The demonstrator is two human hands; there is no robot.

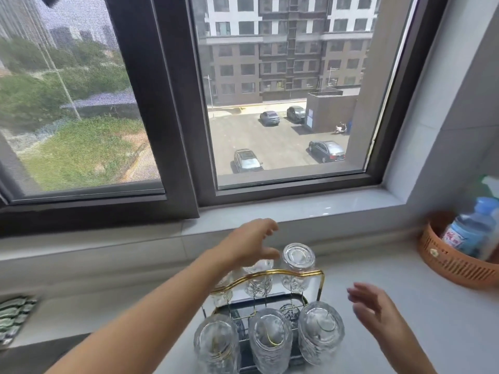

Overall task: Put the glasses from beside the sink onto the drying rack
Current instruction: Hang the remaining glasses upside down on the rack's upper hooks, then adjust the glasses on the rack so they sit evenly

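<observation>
A gold-wire drying rack (310, 272) with a dark tray stands on the white counter below the window. Several clear patterned glasses hang upside down on it: three in the front row, such as the middle one (270, 340), and others behind, including the back right glass (297, 265). My left hand (252, 242) reaches over the back row with fingers apart, just left of the back right glass, holding nothing. My right hand (375, 311) hovers to the right of the rack, fingers spread and empty.
An orange woven basket (445, 263) with a blue-capped water bottle (471, 230) sits at the right by the wall. A green-and-white cloth (13, 317) lies at the far left. The tiled window sill (297, 209) runs behind the rack.
</observation>
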